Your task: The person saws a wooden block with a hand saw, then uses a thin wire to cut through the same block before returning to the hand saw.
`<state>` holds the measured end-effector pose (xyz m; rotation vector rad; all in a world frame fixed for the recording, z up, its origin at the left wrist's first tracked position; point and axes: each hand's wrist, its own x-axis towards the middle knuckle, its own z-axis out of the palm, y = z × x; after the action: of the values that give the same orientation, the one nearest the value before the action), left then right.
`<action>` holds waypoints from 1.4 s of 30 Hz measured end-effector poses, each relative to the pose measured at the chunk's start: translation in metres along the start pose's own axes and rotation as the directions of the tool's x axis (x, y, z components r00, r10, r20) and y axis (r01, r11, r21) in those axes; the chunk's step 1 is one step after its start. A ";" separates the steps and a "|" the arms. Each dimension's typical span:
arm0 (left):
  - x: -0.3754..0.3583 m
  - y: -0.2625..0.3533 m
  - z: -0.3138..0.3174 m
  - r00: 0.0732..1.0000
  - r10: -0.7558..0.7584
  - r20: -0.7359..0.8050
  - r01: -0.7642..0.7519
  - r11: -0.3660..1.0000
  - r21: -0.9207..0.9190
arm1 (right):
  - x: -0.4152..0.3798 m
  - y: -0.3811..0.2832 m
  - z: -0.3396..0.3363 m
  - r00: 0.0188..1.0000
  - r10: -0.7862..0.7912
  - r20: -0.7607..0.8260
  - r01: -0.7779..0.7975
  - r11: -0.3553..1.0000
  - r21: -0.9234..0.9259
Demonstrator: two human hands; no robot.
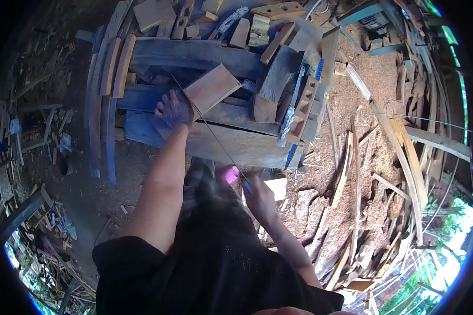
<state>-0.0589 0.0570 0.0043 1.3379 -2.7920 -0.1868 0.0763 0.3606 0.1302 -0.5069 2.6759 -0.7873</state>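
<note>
Roughly L to R, from where I'm standing. Far L: long planks (123, 68) lying lengthwise at the bench end. Next, L hand (174, 111), palm down, fingers spread apart, not wrapped round anything; looks to be bracing, tho can't tell if it bears on the workpiece or just on the timber under it.

Then the saw (215, 136), a thin dark line from here, running diag. from beyond the L hand back twd the body. Wood block (215, 86) sits just R of the L hand, on the bench timbers (236, 144), set at an angle, its near L edge right along the saw line. Step in hand, my read: sawing at that end. Depth of cut: can't tell, blade seen nearly edge-on.

Nr the body, a pink item (230, 174), unidentified. R hand (261, 198) just beyond, clamped round the saw's handle, low and close to the torso. Pale board (277, 189) nr it.

Further R: dark beam (276, 79), holed wood strip (303, 113), then sawdust (376, 84) w/ scraps on the ground.

Next move, I'd judge, calls for R arm in line w/ the blade, L fingers well clear of the teeth, block kept from shifting.
</note>
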 end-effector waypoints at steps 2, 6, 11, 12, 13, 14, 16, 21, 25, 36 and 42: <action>-0.001 0.002 0.000 1.000 -0.011 -0.015 0.011 1.000 0.002 | -0.019 0.006 -0.011 0.999 0.032 0.021 -0.032 0.999 -0.007; -0.004 -0.003 0.005 0.998 0.042 -0.043 -0.041 0.999 0.015 | 0.020 -0.008 0.013 1.000 0.029 0.001 -0.029 0.996 0.089; -0.003 -0.002 0.005 0.998 0.005 -0.063 -0.006 1.000 -0.014 | 0.045 -0.020 0.020 1.000 0.002 0.012 -0.002 1.000 0.005; -0.002 0.001 0.005 0.998 0.007 -0.061 -0.008 1.000 -0.022 | 0.039 -0.019 0.010 1.000 -0.026 0.000 0.026 1.000 -0.007; -0.001 0.001 0.005 0.998 -0.002 -0.065 0.002 1.000 -0.004 | 0.018 -0.009 0.002 1.000 -0.022 -0.003 0.022 1.000 -0.015; 0.000 0.001 0.006 0.997 -0.017 -0.070 0.018 1.000 0.013 | -0.013 0.006 -0.009 0.999 0.028 0.043 -0.028 1.000 -0.006; 0.000 0.004 0.000 0.998 -0.010 -0.063 0.010 1.000 0.001 | -0.023 0.011 -0.018 0.992 0.077 0.104 -0.076 0.997 -0.008; -0.002 -0.001 0.006 0.994 0.024 -0.108 -0.022 1.000 0.020 | 0.049 -0.015 0.030 1.000 -0.015 -0.003 0.015 1.000 -0.001; -0.005 -0.001 0.010 0.996 0.006 -0.087 -0.006 1.000 0.003 | 0.042 -0.012 0.012 1.000 -0.017 0.021 0.018 1.000 -0.025; 0.002 -0.004 0.013 0.991 0.024 -0.131 -0.023 1.000 0.009 | 0.062 -0.021 0.031 0.998 0.010 0.062 -0.009 1.000 -0.009; 0.000 0.003 0.008 0.997 -0.041 -0.070 0.040 0.999 -0.014 | -0.023 0.002 -0.027 0.988 0.083 0.132 -0.080 0.996 -0.030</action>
<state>-0.0621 0.0597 -0.0035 1.3715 -2.7039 -0.1552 0.0865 0.3841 0.1546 -0.4371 2.5682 -0.6732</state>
